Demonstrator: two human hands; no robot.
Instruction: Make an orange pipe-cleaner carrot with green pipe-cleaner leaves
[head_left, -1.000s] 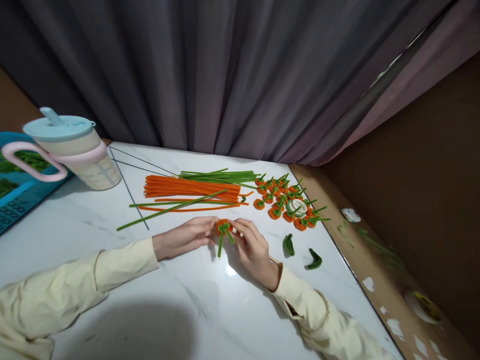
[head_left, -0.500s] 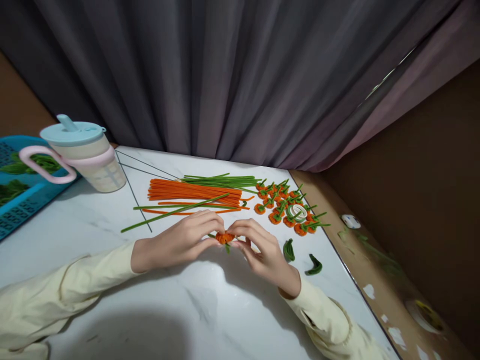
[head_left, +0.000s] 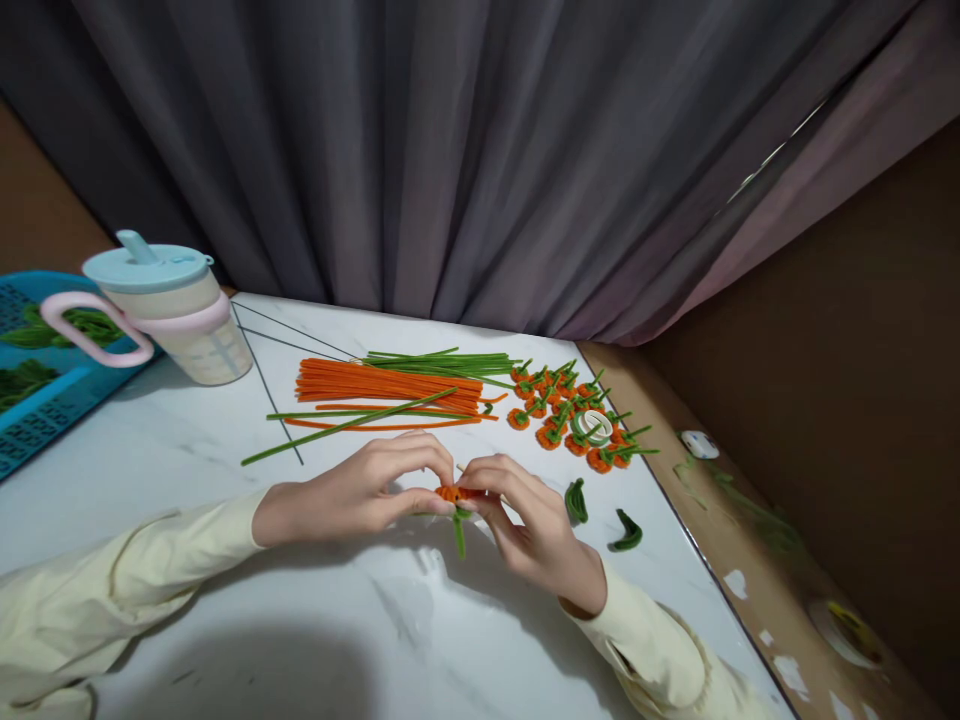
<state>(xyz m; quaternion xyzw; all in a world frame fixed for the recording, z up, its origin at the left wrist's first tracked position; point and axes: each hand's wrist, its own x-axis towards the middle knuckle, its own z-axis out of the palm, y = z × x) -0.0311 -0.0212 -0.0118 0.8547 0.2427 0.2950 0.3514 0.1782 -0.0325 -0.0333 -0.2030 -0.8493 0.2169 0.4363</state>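
Observation:
Between my fingertips is a small orange pipe-cleaner pumpkin [head_left: 451, 494] with a green stem [head_left: 459, 535] pointing down toward me. My left hand [head_left: 367, 487] pinches it from the left with thumb and index finger. From the right, my right hand [head_left: 529, 510] grips its other side the same way. Beyond the hands lie a bundle of orange pipe cleaners [head_left: 386, 382] and a bundle of green pipe cleaners [head_left: 442, 364]. Several finished-looking orange pumpkins with green stems [head_left: 551, 432] sit in a group to the right, with a roll of tape [head_left: 592, 427] among them.
Two dark green coiled pieces [head_left: 575, 501] lie right of my right hand. A tumbler with a pink handle [head_left: 195, 330] stands at the left by a blue basket [head_left: 56, 425] holding green items. Grey curtains [head_left: 420, 150] hang behind the white table [head_left: 315, 620].
The pumpkin has tilted and come slightly nearer me, so its green stem now shows longer and points down. Both hands have shifted slightly with it and keep their pinch.

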